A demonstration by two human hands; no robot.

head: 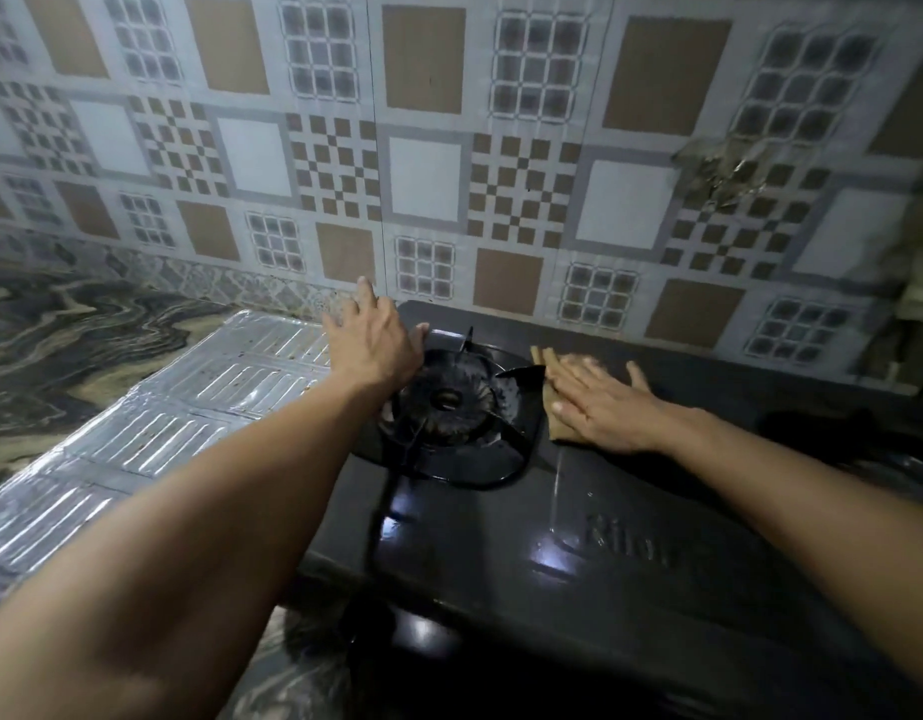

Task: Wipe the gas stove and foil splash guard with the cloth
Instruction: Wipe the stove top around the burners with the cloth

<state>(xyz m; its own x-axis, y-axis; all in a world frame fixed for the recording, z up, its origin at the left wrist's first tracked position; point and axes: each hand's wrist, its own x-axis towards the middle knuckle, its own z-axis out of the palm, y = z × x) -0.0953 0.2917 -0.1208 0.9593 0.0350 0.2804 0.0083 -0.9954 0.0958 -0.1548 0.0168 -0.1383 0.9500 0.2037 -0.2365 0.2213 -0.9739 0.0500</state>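
Observation:
A black gas stove (pixel 594 553) stands on the counter, its left burner (pixel 449 400) ringed by a black pan support. My left hand (pixel 373 340) rests on the stove's back left corner, fingers spread, gripping the edge beside the burner. My right hand (pixel 599 402) lies flat, fingers together, pressing a brown cloth (pixel 545 363) onto the stove top just right of the burner. Most of the cloth is hidden under the palm. The ribbed foil splash guard (pixel 189 402) lies flat on the counter to the left of the stove, speckled with crumbs.
A patterned tile wall (pixel 449 163) rises close behind the stove, with a torn, stained patch (pixel 729 168) at the upper right. Marbled countertop (pixel 70 330) extends to the left. A second dark burner area (pixel 833 433) sits at the right edge.

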